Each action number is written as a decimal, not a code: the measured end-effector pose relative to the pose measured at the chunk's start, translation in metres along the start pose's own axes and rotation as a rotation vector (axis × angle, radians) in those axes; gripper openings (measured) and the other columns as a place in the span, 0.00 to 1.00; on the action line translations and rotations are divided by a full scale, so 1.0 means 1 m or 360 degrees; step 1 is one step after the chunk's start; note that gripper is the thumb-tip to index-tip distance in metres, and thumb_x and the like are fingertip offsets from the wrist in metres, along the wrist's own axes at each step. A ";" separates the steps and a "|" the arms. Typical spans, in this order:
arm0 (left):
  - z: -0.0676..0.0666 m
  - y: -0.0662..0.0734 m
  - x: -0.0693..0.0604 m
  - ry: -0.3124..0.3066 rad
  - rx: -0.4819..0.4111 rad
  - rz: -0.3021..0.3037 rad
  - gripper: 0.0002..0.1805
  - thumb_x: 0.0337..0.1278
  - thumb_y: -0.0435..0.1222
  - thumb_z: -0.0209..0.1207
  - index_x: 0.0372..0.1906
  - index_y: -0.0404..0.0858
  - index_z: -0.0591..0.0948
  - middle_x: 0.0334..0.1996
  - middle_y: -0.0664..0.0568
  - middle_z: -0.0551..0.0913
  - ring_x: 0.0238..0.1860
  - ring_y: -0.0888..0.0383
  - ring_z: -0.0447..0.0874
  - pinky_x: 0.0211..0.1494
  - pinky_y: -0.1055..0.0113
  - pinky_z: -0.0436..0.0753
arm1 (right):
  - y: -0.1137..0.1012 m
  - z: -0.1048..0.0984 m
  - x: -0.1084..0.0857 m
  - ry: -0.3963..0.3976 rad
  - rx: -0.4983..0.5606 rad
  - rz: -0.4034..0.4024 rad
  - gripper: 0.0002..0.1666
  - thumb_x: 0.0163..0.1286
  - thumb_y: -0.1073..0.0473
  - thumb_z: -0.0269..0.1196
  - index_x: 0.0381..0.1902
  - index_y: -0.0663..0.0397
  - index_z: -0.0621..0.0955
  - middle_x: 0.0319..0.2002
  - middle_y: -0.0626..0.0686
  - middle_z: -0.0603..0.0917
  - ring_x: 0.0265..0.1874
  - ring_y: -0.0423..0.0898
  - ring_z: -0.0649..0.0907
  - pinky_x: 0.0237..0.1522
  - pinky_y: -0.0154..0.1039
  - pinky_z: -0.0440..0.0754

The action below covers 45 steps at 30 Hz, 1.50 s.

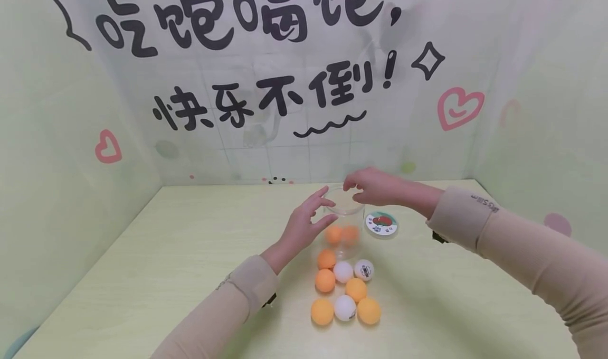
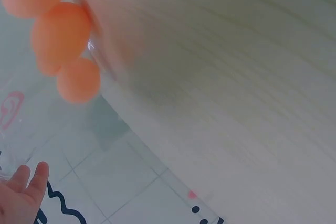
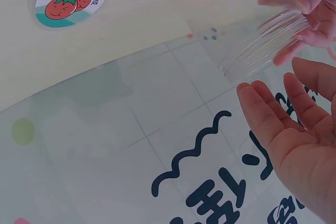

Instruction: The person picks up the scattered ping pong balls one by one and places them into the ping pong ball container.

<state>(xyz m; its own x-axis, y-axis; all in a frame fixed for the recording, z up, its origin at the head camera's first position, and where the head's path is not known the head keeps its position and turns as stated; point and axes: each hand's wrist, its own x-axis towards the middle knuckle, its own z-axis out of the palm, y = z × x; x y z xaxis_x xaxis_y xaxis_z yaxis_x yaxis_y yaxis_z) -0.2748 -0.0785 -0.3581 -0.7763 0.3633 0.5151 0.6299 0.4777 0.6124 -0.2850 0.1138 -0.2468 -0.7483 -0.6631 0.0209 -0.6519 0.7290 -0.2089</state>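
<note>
A clear plastic jar (image 1: 341,223) stands upright on the table with orange ping-pong balls (image 1: 350,235) visible low inside it. My left hand (image 1: 304,219) holds the jar at its upper left side, with the thumb toward me and the fingers round behind. In the right wrist view, that left hand (image 3: 317,17) is seen at the ribbed jar neck (image 3: 268,43). Over the jar's mouth is my right hand (image 1: 375,186), its fingers loosely bent and nothing between them. The right wrist view shows the right hand (image 3: 302,135) empty, palm visible.
In front of the jar lie several loose orange balls (image 1: 322,311) and white balls (image 1: 344,308). A round lid (image 1: 382,224) with a tomato picture lies flat just right of the jar. Behind the table rises a back wall (image 1: 266,158) with black lettering.
</note>
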 end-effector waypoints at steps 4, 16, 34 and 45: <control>0.000 -0.001 0.000 0.0000 0.0006 -0.0021 0.14 0.54 0.40 0.61 0.44 0.38 0.78 0.66 0.49 0.65 0.64 0.51 0.66 0.51 0.55 0.78 | 0.001 -0.001 -0.005 0.0033 0.0018 0.0017 0.13 0.60 0.69 0.58 0.44 0.64 0.79 0.45 0.59 0.82 0.44 0.56 0.79 0.48 0.47 0.77; 0.002 -0.001 -0.001 -0.0002 0.0002 -0.0039 0.13 0.55 0.39 0.60 0.44 0.40 0.78 0.66 0.49 0.65 0.65 0.52 0.64 0.51 0.56 0.78 | 0.001 0.004 -0.029 0.0290 0.0241 0.0081 0.13 0.59 0.69 0.60 0.44 0.66 0.79 0.39 0.59 0.82 0.37 0.51 0.80 0.42 0.44 0.81; 0.001 -0.001 -0.002 0.0009 -0.0027 -0.0019 0.13 0.56 0.39 0.60 0.45 0.39 0.78 0.66 0.49 0.64 0.63 0.51 0.66 0.51 0.54 0.78 | 0.010 0.103 -0.066 0.0021 0.0235 -0.0208 0.15 0.57 0.66 0.63 0.44 0.61 0.79 0.42 0.53 0.81 0.42 0.49 0.79 0.43 0.40 0.79; 0.001 0.000 -0.001 0.0003 -0.0048 -0.0036 0.13 0.56 0.39 0.60 0.45 0.40 0.78 0.66 0.49 0.64 0.64 0.51 0.65 0.51 0.54 0.77 | 0.012 0.123 -0.065 -0.0086 0.0337 -0.0151 0.14 0.57 0.66 0.64 0.43 0.59 0.79 0.41 0.52 0.80 0.40 0.46 0.79 0.44 0.40 0.79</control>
<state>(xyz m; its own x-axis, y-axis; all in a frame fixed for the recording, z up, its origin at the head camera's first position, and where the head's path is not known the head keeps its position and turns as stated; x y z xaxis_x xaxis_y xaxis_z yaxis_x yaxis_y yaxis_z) -0.2742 -0.0781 -0.3587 -0.7902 0.3512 0.5023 0.6128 0.4615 0.6414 -0.2295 0.1445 -0.3712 -0.6735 -0.7392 -0.0010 -0.6742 0.6149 -0.4092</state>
